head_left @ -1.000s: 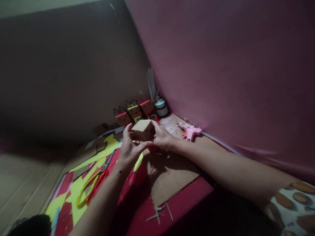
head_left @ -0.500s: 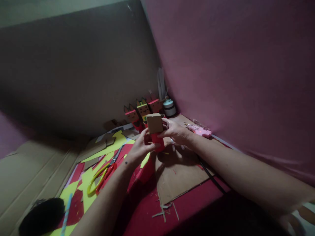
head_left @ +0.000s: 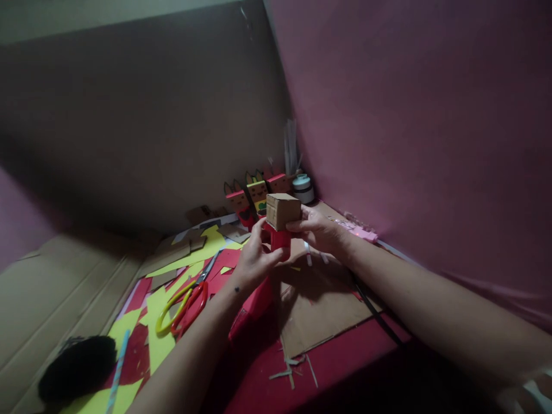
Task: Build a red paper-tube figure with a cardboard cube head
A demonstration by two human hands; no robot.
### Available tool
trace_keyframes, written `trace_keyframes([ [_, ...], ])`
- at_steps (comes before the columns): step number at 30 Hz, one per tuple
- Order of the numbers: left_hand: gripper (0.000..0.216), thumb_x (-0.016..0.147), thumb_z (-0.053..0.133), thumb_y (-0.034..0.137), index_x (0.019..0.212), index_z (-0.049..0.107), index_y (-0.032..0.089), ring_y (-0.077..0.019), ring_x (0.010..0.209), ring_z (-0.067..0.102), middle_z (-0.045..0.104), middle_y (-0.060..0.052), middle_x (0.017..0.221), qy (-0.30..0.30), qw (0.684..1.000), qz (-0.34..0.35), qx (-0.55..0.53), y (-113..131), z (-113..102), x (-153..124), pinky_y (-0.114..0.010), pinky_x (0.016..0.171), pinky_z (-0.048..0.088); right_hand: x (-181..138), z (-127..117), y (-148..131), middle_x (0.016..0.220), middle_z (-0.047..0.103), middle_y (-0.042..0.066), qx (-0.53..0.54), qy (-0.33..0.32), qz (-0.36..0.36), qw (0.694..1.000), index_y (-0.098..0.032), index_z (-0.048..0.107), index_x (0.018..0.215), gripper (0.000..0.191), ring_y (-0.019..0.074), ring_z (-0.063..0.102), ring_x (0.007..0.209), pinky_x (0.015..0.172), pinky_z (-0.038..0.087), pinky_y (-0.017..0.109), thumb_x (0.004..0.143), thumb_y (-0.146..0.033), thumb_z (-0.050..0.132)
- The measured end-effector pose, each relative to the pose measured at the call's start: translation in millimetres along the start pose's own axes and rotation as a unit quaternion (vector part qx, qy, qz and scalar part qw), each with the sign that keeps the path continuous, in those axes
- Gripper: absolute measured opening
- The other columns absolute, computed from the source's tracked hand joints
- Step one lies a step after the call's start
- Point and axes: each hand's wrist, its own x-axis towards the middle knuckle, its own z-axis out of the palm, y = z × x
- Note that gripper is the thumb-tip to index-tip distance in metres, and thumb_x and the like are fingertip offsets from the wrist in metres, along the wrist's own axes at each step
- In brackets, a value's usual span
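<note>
Head view, and we're at the centre of the frame: our left hand (head_left: 261, 253) is wrapped around a red tube (head_left: 281, 244), thumb across its front, while our right hand (head_left: 317, 227) pinches a cardboard box (head_left: 282, 211) right above it. Whether box and tube touch, we can't tell.

Room to move? It lies below and right of our hands, over a cardboard sheet (head_left: 330, 316), whose front edge runs just inside the edge of the red tabletop (head_left: 340, 348). The pink wall (head_left: 409, 115) bounds us at right.

Counting up: one box, one gripped tube, three box-headed figures (head_left: 237, 201) lined up behind, one jar (head_left: 303, 190) beside them, one pair of scissors (head_left: 199, 283) at left, one striped straw (head_left: 117, 374) at lower left. Paper scraps (head_left: 159, 333) overlap too much for us to count.

Now the murky parts: our fingers hide the tube's sides, our right wrist covers part of the pink glue gun (head_left: 365, 233), the straw is cut off at the bottom, and lower right sinks into darkness.
</note>
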Motion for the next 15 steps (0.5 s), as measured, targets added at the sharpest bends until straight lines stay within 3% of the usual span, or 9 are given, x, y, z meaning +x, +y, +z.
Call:
trace_keyframes([
  [5, 0.085, 0.067, 0.082, 0.037, 0.139, 0.042, 0.017, -0.0279, 0.102, 0.061, 0.061, -0.01, 0.11, -0.013, 0.999, -0.019, -0.032, -0.2, -7.6, 3.2, -0.041, 0.082, 0.051, 1.1, -1.4, -7.7, 0.099, 0.073, 0.002, -0.011, 0.009, -0.03, 0.999, -0.023, 0.066, 0.108, 0.061, 0.0218, 0.067, 0.092, 0.084, 0.053, 0.036, 0.051, -0.022, 0.09],
  [8, 0.076, 0.067, 0.084, 0.042, 0.131, 0.05, 0.016, -0.0273, 0.103, 0.062, 0.064, -0.009, 0.105, 0.018, 0.995, -0.04, -0.084, -3.8, -14.8, 6.9, -0.042, 0.088, 0.051, 2.0, -5.2, -19.7, 0.096, 0.072, 0.002, -0.03, 0.028, -0.062, 0.997, -0.023, 0.067, 0.105, 0.052, 0.0222, 0.065, 0.09, 0.082, 0.053, 0.037, 0.057, -0.026, 0.088],
  [15, 0.064, 0.064, 0.082, 0.037, 0.118, 0.055, 0.014, -0.0241, 0.093, 0.064, 0.065, -0.008, 0.097, 0.041, 0.994, -0.069, -0.074, -19.7, -12.6, 26.5, -0.038, 0.078, 0.051, 4.7, -15.1, -44.0, 0.103, 0.07, 0.004, -0.03, 0.095, -0.15, 0.984, -0.024, 0.065, 0.102, 0.047, 0.0249, 0.063, 0.095, 0.083, 0.052, 0.04, 0.058, -0.035, 0.082],
])
